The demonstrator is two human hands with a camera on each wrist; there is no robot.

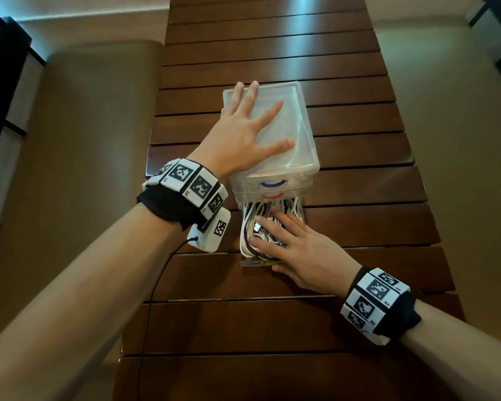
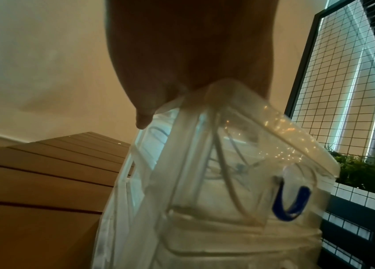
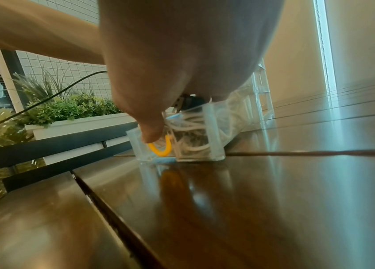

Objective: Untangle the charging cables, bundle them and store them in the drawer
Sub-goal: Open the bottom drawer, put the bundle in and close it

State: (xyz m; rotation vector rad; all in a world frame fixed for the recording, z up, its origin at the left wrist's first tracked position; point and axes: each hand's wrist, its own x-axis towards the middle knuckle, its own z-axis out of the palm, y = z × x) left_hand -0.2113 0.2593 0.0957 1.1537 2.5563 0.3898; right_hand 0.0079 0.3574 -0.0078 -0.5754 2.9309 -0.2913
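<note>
Both forearms reach in from the near edge, each with a band of black-and-white markers at the wrist; beyond them the right hand point(image 1: 298, 250) lies palm-down on the cables point(image 1: 250, 227), its fingers point(image 1: 268, 224) straight and a little apart, pressing the white and dark loops down into the pulled-out bottom drawer point(image 1: 253, 263). From the right wrist the thumb point(image 3: 150, 132) comes down at the drawer's clear front, touching it just above the yellow handle point(image 3: 161, 150); the cables fill the drawer behind that wall, with a dark plug showing right under the palm. Ahead of the fingertips stands the drawer unit point(image 1: 304, 131) — a clear plastic box on the slatted wooden table point(image 1: 373, 227) — with a blue handle point(image 1: 272, 185) on its upper drawer and a red one just below. The left hand point(image 1: 243, 131) rests flat on the unit's lid, fingers point(image 1: 268, 114) spread wide and straight, two of them reaching past the far left corner; the left wrist view shows the thumb against the lid's edge. A thin black wire point(image 1: 156, 285) runs from the left wristband down across the table.
</note>
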